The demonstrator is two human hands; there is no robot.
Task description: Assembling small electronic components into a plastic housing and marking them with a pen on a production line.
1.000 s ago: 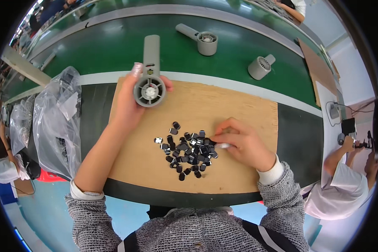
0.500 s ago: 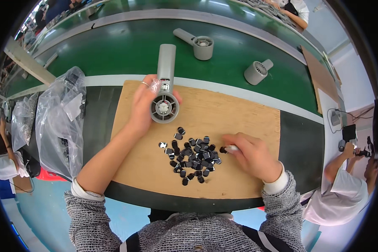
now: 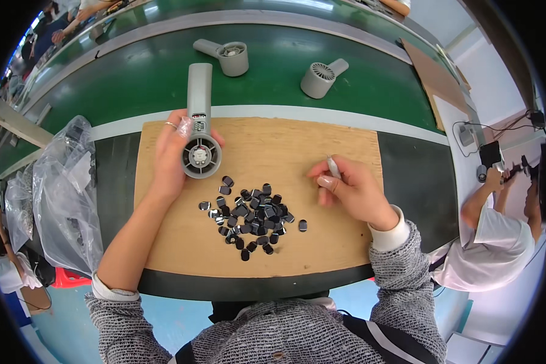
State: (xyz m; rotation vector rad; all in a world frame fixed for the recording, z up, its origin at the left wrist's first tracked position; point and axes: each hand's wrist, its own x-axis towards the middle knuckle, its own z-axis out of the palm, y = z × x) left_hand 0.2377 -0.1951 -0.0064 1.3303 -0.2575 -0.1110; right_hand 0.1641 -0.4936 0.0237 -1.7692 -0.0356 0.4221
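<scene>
Fingers of the left hand (image 3: 175, 155) wrapped the grey handheld fan (image 3: 199, 130), its round head resting on the wooden board (image 3: 297, 145). Beside the pile of small black pieces (image 3: 252, 218), the right hand (image 3: 355, 191) pinched slim tweezers (image 3: 333, 166) — best kept low and steady, with the fan's face tilted up — for a clean placement.

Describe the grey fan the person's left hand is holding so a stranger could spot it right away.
Start at the brown wooden board in front of the green conveyor belt. At the board's far left edge, the left hand grips a grey handheld fan. Unlike two similar fans lying on the belt, it is held.
</scene>
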